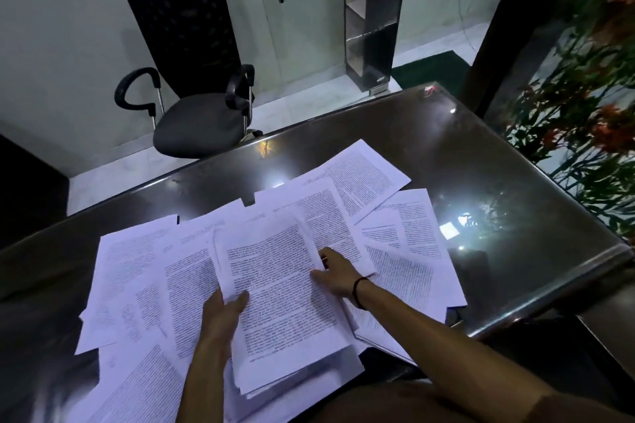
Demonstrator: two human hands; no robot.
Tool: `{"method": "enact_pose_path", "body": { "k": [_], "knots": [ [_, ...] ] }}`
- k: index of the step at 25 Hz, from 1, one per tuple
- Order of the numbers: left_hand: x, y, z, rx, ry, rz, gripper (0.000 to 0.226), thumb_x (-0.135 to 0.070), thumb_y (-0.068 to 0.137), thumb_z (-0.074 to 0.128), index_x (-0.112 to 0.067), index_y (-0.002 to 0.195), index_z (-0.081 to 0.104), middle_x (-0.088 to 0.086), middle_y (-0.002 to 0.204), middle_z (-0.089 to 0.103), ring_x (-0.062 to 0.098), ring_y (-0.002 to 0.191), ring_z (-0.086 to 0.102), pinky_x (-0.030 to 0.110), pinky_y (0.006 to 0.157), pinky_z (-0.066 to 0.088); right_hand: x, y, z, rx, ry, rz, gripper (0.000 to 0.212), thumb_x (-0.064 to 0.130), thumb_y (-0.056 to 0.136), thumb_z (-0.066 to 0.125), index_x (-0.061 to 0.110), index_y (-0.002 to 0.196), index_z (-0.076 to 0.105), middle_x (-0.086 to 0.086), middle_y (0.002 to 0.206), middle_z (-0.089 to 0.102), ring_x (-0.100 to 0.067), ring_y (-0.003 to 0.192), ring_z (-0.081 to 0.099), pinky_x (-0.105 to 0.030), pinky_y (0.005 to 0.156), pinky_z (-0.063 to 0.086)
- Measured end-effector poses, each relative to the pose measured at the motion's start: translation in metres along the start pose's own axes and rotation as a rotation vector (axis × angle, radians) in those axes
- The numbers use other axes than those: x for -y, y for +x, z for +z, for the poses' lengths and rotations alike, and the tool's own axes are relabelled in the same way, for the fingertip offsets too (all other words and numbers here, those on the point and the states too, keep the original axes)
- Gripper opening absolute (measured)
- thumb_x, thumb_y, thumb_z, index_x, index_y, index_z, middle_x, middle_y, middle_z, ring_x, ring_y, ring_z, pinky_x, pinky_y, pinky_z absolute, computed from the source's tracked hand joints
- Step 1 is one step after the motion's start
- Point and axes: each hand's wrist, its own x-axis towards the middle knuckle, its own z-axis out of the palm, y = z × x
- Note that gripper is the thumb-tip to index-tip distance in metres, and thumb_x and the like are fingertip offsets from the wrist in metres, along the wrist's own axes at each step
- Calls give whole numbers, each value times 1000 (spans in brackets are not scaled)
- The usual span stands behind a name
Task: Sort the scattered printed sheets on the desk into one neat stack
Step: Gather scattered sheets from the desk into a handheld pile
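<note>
Several printed sheets lie fanned across the near half of the dark glossy desk. A small bundle of sheets is in front of me, above the loose ones. My left hand holds the bundle's left edge, thumb on top of the page and fingers underneath. My right hand grips its right edge, thumb pressed on the text and fingers tucked under the paper. Loose sheets spread to the left, to the far right and to the near right.
A black office chair stands beyond the desk's far edge. A plant with orange flowers crowds the right side. Bare desk surface shows at the far right, with light reflections on it. A dark band circles my right wrist.
</note>
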Motion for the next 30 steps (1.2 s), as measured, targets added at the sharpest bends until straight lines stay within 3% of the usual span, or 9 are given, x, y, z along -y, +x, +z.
{"method": "enact_pose_path", "body": {
  "k": [3, 6, 11, 13, 18, 21, 24, 27, 30],
  "knots": [
    [-8, 6, -2, -48, -32, -28, 37, -1, 94, 67, -5, 131, 63, 14, 122, 68, 31, 105, 65, 41, 100, 48, -2, 24, -10, -184, -114, -31, 22, 21, 84, 69, 16, 104, 61, -5, 108, 66, -21, 97, 59, -32, 81, 47],
    [-11, 22, -10, -111, -16, -47, 43, -10, 96, 67, -6, 138, 58, 11, 125, 66, 30, 107, 63, 39, 97, 48, 2, 49, -26, -454, -374, 40, 52, 34, 79, 76, 19, 122, 50, -6, 128, 48, -27, 118, 47, -42, 94, 45],
    [-17, 39, -20, -152, -23, -34, 42, -14, 97, 67, -11, 138, 59, 5, 125, 66, 30, 110, 63, 40, 99, 48, 13, 82, -43, -474, -425, 301, 97, 40, 71, 83, 24, 145, 23, -10, 140, 40, -38, 126, 44, -55, 100, 38],
    [-18, 40, -21, -173, -32, -37, 40, -14, 97, 67, -13, 136, 59, 4, 122, 66, 27, 108, 63, 37, 98, 47, 10, 91, -43, -503, -448, 293, 86, 34, 74, 81, 26, 141, 29, -8, 130, 53, -35, 121, 49, -52, 98, 35],
    [-17, 40, -23, -192, -20, -50, 41, -14, 95, 69, -14, 135, 62, 4, 123, 69, 27, 109, 66, 36, 97, 50, 12, 99, -54, -475, -388, 9, 13, 15, 91, 64, 10, 102, 69, -14, 95, 71, -34, 95, 65, -29, 72, 41],
    [-26, 35, -32, -260, 24, 0, 40, -21, 95, 70, -18, 135, 63, 1, 123, 69, 27, 110, 66, 39, 98, 51, 22, 95, -68, -380, -409, -58, 16, 17, 95, 59, 3, 98, 68, -18, 97, 70, -38, 94, 63, -32, 72, 42],
    [-53, 28, -48, -375, 139, 106, 38, -20, 98, 65, -16, 136, 62, 2, 120, 66, 28, 110, 63, 40, 96, 51, 33, 85, -84, -285, -429, -84, 25, 20, 98, 54, 1, 112, 62, -17, 108, 65, -37, 100, 60, -32, 77, 42],
    [-78, 18, -60, -459, 238, 170, 37, -22, 100, 62, -13, 136, 60, 12, 130, 66, 39, 117, 61, 50, 102, 47, 47, 67, -90, -273, -232, -83, 26, 23, 99, 51, 8, 118, 58, -12, 113, 64, -32, 100, 61, -36, 81, 47],
    [-88, 8, -56, -404, 223, 186, 40, -26, 99, 63, -16, 138, 58, 13, 134, 64, 39, 119, 61, 52, 102, 47, 62, 48, -87, -191, -69, -115, 21, 25, 99, 50, 13, 113, 60, -12, 108, 67, -30, 96, 64, -43, 83, 54]
  ]
}}
